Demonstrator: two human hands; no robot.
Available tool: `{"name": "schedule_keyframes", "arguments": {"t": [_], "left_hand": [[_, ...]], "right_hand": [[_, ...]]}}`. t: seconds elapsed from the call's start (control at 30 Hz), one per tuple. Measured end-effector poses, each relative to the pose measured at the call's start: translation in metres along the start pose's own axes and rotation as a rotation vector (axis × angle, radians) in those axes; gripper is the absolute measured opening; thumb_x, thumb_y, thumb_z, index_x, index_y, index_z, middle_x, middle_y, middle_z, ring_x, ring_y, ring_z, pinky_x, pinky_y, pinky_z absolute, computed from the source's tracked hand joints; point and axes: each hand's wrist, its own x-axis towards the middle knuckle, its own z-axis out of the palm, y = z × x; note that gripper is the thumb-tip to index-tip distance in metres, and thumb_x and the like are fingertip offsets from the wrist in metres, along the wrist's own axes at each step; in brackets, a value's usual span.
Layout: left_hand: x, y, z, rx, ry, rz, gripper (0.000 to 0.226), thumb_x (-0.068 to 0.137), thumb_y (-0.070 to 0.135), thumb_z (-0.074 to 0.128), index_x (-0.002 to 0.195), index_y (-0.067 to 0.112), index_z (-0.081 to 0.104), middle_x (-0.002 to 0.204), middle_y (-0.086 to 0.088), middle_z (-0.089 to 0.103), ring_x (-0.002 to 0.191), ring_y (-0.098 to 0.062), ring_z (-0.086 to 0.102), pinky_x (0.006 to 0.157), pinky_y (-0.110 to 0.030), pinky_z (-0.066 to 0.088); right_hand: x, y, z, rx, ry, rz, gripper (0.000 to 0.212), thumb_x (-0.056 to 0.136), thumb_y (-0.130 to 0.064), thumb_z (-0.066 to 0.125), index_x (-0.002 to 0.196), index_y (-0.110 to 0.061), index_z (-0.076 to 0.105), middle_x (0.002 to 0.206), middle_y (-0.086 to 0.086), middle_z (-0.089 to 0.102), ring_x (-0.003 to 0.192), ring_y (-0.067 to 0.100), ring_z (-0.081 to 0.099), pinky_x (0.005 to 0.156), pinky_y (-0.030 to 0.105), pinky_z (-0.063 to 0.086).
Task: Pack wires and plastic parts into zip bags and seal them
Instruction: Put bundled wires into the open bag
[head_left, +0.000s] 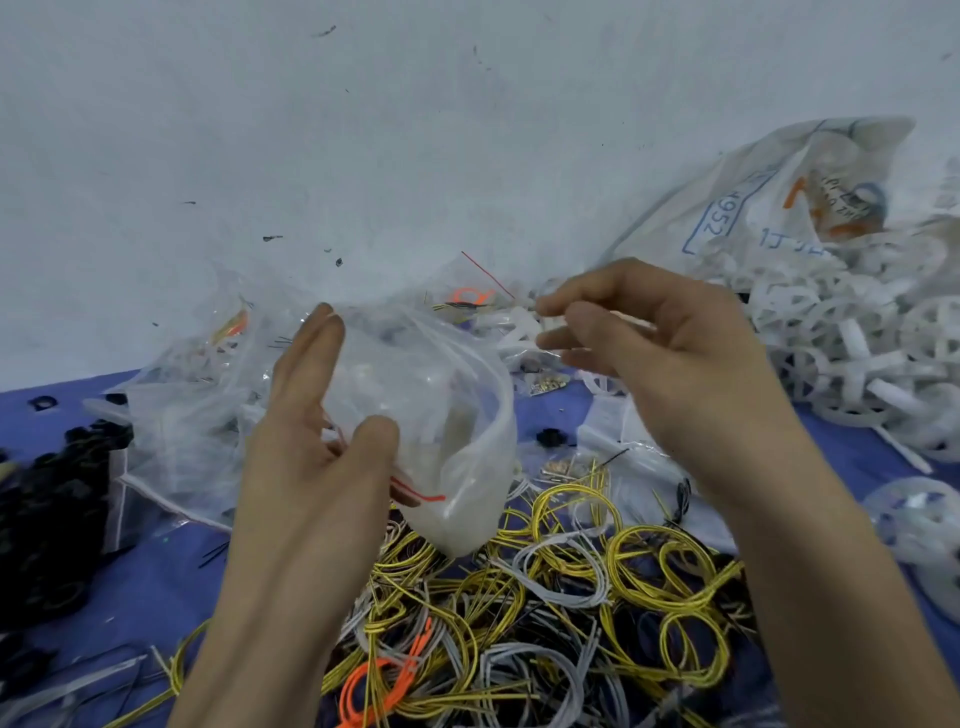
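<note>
pinching a zip bag (441, 415), left fingers (311, 353) above blue cloth (171, 571) by white wall (363, 130); right fingers (597, 312) unclear.

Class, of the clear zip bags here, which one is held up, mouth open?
The zip bag gripped by the left hand, above the wires; the other bags lie on the table.

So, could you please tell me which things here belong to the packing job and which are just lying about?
Job: clear zip bag with red seal strip in the left hand; yellow and grey wire loops; white plastic wheel parts.
Lying about, likely: printed white sack; black ring-shaped pieces.
</note>
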Motion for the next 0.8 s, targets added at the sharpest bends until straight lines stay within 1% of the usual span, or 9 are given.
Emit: {"name": "schedule_keyframes", "arguments": {"t": [0.1,0.17,0.2,0.23,0.33,0.4,0.57,0.7,0.8], "left_hand": [[0.001,0.001,-0.004,0.029,0.024,-0.006,0.068,0.084,-0.007,0.047,0.135,0.038,0.044,0.143,0.015,0.044,0.136,-0.012,0.038,0.113,-0.04,0.032],[0.002,0.002,-0.004,0.008,0.035,0.0,0.069,0.084,-0.009,0.047,0.129,0.042,0.043,0.143,0.009,0.046,0.134,-0.027,0.042,0.11,-0.044,0.035],[0.002,0.003,-0.004,-0.008,0.035,0.0,0.069,0.084,-0.011,0.047,0.127,0.042,0.044,0.143,0.014,0.045,0.133,-0.024,0.043,0.11,-0.044,0.036],[0.003,0.003,-0.004,-0.018,0.033,-0.006,0.069,0.083,-0.011,0.047,0.127,0.042,0.045,0.143,0.016,0.044,0.133,-0.021,0.043,0.11,-0.045,0.036],[0.004,0.0,-0.004,-0.018,0.03,-0.019,0.064,0.079,-0.002,0.053,0.118,0.047,0.047,0.141,0.01,0.048,0.133,-0.035,0.042,0.109,-0.053,0.035],[0.005,-0.001,-0.006,-0.033,0.021,-0.034,0.059,0.072,0.008,0.052,0.111,0.052,0.051,0.142,0.013,0.046,0.132,-0.032,0.045,0.108,-0.05,0.037],[0.009,-0.002,-0.014,-0.08,0.091,-0.128,0.052,0.061,0.017,0.048,0.095,0.054,0.06,0.144,-0.014,0.046,0.136,-0.035,0.037,0.107,-0.049,0.038],[0.011,-0.003,-0.02,-0.112,0.128,-0.113,0.056,0.062,0.012,0.048,0.097,0.054,0.061,0.142,0.007,0.046,0.137,-0.035,0.035,0.105,-0.05,0.04],[0.013,-0.004,-0.022,-0.122,0.161,-0.128,0.058,0.059,0.014,0.048,0.1,0.053,0.06,0.142,-0.003,0.049,0.137,-0.035,0.035,0.106,-0.051,0.04]], "right_hand": [[0.014,0.033,-0.008,-0.259,-0.047,0.122,0.025,0.091,-0.007,0.054,0.076,-0.025,0.064,0.078,-0.004,0.07,0.061,0.01,0.064,0.061,0.028,0.052],[0.018,0.06,-0.009,-0.542,-0.286,0.25,0.025,0.093,-0.007,0.05,0.082,-0.026,0.063,0.09,0.0,0.069,0.065,0.008,0.061,0.059,0.02,0.049],[0.018,0.074,-0.006,-0.639,-0.41,0.312,0.025,0.094,-0.006,0.049,0.088,-0.024,0.065,0.098,0.002,0.068,0.07,0.009,0.061,0.06,0.018,0.048],[0.017,0.087,-0.001,-0.703,-0.51,0.363,0.025,0.094,-0.006,0.048,0.096,-0.021,0.067,0.106,0.004,0.067,0.078,0.011,0.062,0.065,0.018,0.049],[0.011,0.113,0.015,-0.811,-0.699,0.455,0.03,0.094,-0.003,0.048,0.106,-0.02,0.069,0.123,0.007,0.061,0.1,0.022,0.062,0.084,0.031,0.052],[0.01,0.121,0.022,-0.815,-0.795,0.474,0.029,0.092,-0.005,0.051,0.106,-0.022,0.07,0.125,0.007,0.061,0.102,0.024,0.062,0.085,0.032,0.052],[0.003,0.129,0.048,-0.825,-0.752,0.376,0.025,0.089,-0.009,0.054,0.107,-0.016,0.07,0.114,0.01,0.066,0.099,0.027,0.062,0.078,0.029,0.049],[-0.009,0.143,0.067,-0.84,-0.71,0.373,0.025,0.089,-0.006,0.05,0.11,-0.007,0.064,0.112,0.016,0.065,0.1,0.032,0.061,0.087,0.038,0.052],[-0.012,0.148,0.068,-0.831,-0.689,0.38,0.028,0.089,-0.007,0.05,0.117,-0.01,0.053,0.114,0.016,0.06,0.103,0.032,0.056,0.083,0.034,0.048]]}}
